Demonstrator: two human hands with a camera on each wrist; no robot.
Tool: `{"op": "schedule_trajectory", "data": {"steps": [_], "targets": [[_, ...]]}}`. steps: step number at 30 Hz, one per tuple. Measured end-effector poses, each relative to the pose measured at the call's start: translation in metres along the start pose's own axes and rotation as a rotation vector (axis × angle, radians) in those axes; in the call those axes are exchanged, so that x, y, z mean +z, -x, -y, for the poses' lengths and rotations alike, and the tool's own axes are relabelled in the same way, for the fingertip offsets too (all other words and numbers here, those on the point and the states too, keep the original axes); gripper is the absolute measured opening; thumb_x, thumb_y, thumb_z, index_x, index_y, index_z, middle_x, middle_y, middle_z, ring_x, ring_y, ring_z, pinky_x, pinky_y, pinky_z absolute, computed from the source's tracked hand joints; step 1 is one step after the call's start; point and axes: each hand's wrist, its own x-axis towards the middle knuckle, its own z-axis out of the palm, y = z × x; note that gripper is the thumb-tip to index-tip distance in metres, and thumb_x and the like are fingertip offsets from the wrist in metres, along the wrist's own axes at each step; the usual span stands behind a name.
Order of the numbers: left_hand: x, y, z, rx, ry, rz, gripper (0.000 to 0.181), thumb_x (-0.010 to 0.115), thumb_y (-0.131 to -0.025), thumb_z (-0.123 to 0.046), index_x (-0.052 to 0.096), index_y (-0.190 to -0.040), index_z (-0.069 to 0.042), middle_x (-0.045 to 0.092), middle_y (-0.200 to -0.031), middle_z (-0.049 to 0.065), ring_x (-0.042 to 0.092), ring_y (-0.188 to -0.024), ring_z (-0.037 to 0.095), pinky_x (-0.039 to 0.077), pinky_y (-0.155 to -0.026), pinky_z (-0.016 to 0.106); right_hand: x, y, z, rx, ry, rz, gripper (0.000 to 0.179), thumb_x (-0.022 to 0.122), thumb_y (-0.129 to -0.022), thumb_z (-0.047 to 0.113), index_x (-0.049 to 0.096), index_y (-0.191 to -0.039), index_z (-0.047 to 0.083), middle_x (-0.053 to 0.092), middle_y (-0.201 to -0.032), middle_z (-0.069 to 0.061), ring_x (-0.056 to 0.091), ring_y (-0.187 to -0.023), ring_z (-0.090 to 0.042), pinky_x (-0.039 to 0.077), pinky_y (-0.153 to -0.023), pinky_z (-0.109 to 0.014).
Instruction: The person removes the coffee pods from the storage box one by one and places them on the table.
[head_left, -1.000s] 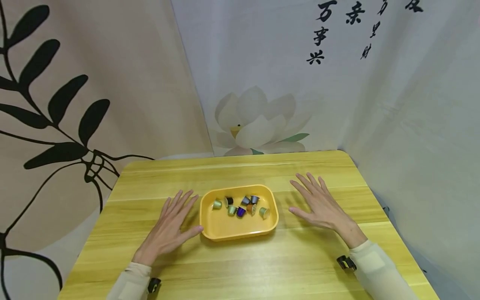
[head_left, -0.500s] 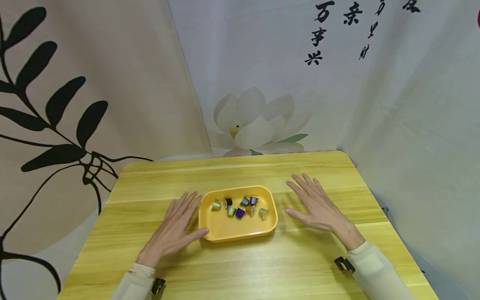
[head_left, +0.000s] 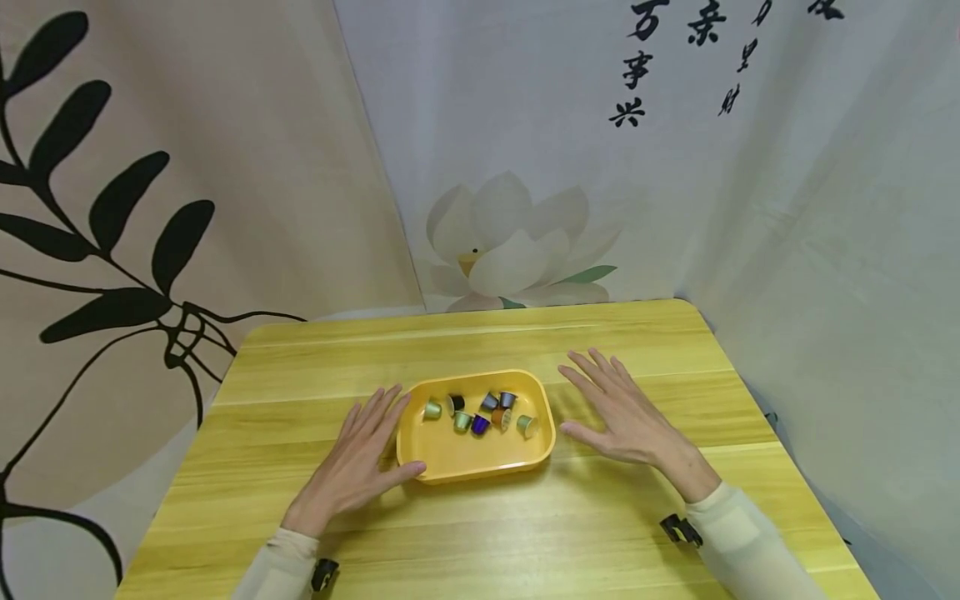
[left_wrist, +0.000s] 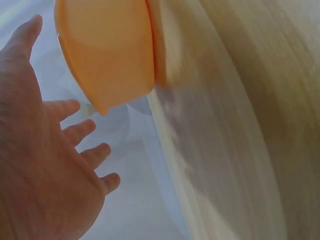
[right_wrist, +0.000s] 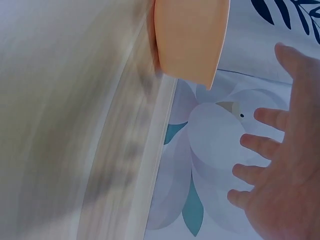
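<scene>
A yellow tray (head_left: 465,458) rests on the wooden table, holding several coffee capsules. Among them are a black capsule (head_left: 456,404), a purple capsule (head_left: 480,425), an orange capsule (head_left: 502,418) and a pale green capsule (head_left: 527,426). My left hand (head_left: 356,462) is at the tray's left side, fingers spread, its thumb overlapping the near left corner. On the other side, my right hand (head_left: 630,417) hovers just off the right rim with fingers extended. Both wrist views show the tray wall (left_wrist: 110,65) beside straight fingers, nothing gripped.
The wooden table (head_left: 480,542) extends around the tray, with its far edge close to a printed curtain (head_left: 525,125). Another curtain (head_left: 840,250) hangs along the right side. Black wrist devices (head_left: 681,530) are worn at both sleeves.
Both hands have moved inward toward the tray, the left hand rightward until its thumb overlaps the corner, the right hand leftward. The tray and capsules stay in place.
</scene>
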Motion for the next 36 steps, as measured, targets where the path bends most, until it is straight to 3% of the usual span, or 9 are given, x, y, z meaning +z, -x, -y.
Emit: {"op": "schedule_trajectory", "data": {"steps": [7, 19, 28, 36], "targets": [[0.004, 0.002, 0.001, 0.008, -0.003, 0.007, 0.113, 0.077, -0.1, -0.068, 0.018, -0.184, -0.02, 0.015, -0.192, 0.01, 0.021, -0.175, 0.048, 0.016, -0.138, 0.08, 0.003, -0.003, 0.006, -0.037, -0.008, -0.021, 0.088, 0.073, -0.104, 0.057, 0.041, -0.176, 0.016, 0.032, -0.187, -0.015, 0.024, -0.174, -0.049, 0.019, -0.141, -0.074], [0.009, 0.003, 0.003, 0.023, 0.007, 0.003, 0.109, 0.075, -0.101, -0.069, 0.026, -0.182, -0.015, 0.018, -0.191, 0.009, 0.025, -0.174, 0.05, 0.019, -0.137, 0.081, 0.008, -0.007, 0.012, -0.053, -0.037, 0.011, 0.087, 0.072, -0.105, 0.057, 0.041, -0.176, 0.016, 0.031, -0.187, -0.015, 0.022, -0.176, -0.045, 0.017, -0.142, -0.073], [0.007, 0.003, 0.003, -0.007, -0.005, 0.024, 0.114, 0.075, -0.099, -0.072, 0.023, -0.182, -0.012, 0.015, -0.192, 0.005, 0.023, -0.175, 0.046, 0.017, -0.14, 0.077, 0.008, -0.015, 0.021, -0.085, -0.062, 0.03, 0.086, 0.07, -0.106, 0.057, 0.042, -0.176, 0.015, 0.034, -0.186, -0.014, 0.024, -0.175, -0.046, 0.017, -0.142, -0.073], [0.007, 0.005, 0.002, -0.018, 0.018, 0.027, 0.116, 0.077, -0.098, -0.072, 0.023, -0.182, -0.013, 0.013, -0.192, 0.002, 0.022, -0.176, 0.045, 0.016, -0.14, 0.076, 0.008, -0.025, 0.032, -0.153, -0.066, 0.041, 0.086, 0.07, -0.107, 0.06, 0.041, -0.176, 0.018, 0.04, -0.184, -0.013, 0.03, -0.174, -0.045, 0.023, -0.141, -0.072]]}}
